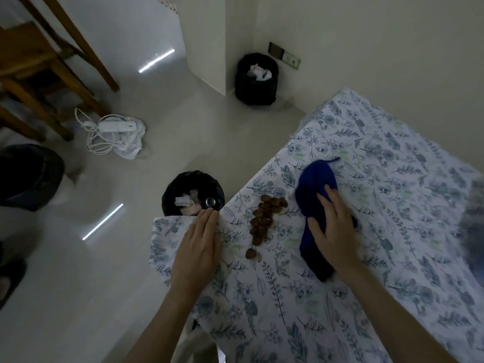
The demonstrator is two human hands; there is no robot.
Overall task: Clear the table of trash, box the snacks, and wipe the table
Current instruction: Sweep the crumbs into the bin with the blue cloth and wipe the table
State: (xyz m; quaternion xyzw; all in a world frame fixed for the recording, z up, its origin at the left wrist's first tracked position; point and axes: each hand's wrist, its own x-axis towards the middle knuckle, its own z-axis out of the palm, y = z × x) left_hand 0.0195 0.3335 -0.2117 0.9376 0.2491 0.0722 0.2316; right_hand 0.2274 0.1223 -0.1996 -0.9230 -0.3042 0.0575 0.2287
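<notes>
Where the floral cloth hangs over the near-left corner: table [340,297], largest thing in view, patterned with blue-green leaves.
Left hand [197,247]: flat and open, fingers pressed together, palm down at the table's left edge, fingertips reaching the rim above the near bin; holding nothing.
Right hand [334,231]: spread open, palm pressed down on the blue cloth [314,195], gripping nothing else.
Blue cloth: bunched lengthwise on the tabletop, just right of the crumbs.
Near bin [192,196]: black-lined, on the floor just beside the table's left edge, holding white paper scraps and a can top.
Far bin [256,79]: black, in the wall corner, white crumpled paper inside.
Brown crumbs [264,218]: loose pile between the two hands, touching neither.
Writing: none legible; picture too dim.
</notes>
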